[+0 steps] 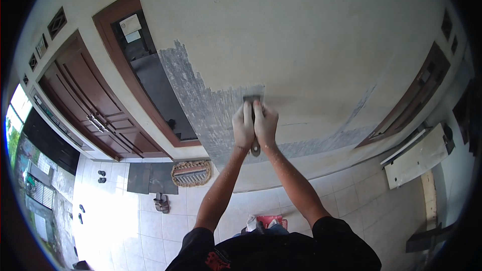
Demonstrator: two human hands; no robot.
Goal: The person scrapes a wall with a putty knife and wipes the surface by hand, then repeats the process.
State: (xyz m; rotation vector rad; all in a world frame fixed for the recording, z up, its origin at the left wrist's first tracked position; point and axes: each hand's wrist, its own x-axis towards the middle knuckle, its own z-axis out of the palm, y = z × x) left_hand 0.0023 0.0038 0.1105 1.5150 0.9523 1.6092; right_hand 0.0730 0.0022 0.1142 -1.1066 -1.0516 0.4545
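Both hands grip a scraper [255,151] whose flat blade is pressed to the wall [311,45] in front of me. My left hand [243,126] is closed on the handle's left side, thumb pointing up toward the blade. Wrapped round the other side is my right hand [266,124], its thumb beside the left one. Both hands look whitish, and specks dot the forearms. The handle's end, with a hole, sticks out below the wrists. Left of and below the blade, a grey scraped patch [201,105] shows streaks; cream paint covers the wall above and to the right.
A brown-framed window [160,85] and a double door [90,90] are on the left. A doormat [192,173], grey mats [152,177] and sandals [161,202] lie on the tiled floor. A red object [273,220] is by my feet. A pale panel [419,156] leans at right.
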